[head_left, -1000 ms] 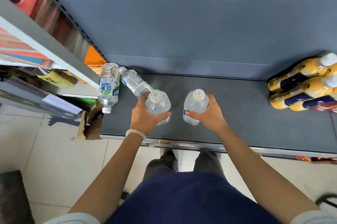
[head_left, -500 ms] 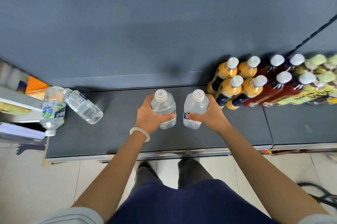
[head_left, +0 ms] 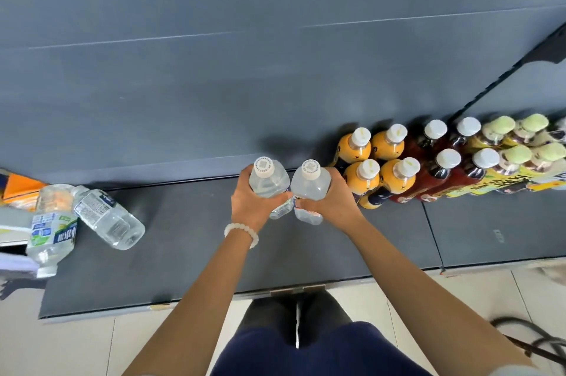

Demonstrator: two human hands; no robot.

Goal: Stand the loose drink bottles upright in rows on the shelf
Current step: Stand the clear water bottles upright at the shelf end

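Both hands are busy: the left hand (head_left: 252, 202) grips one clear water bottle (head_left: 269, 182), fingers wrapped round it, and the right hand (head_left: 329, 204) clamps a second water bottle (head_left: 311, 184) just beside it, upright over the grey shelf (head_left: 190, 253), next to the orange bottles (head_left: 379, 173). Two loose bottles (head_left: 104, 219) lie at far left.

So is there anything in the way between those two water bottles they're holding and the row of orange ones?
Nothing visible. The left hand and right hand each grip an upright water bottle, and the right one already sits close beside the orange bottles. Only bare shelf lies around them.
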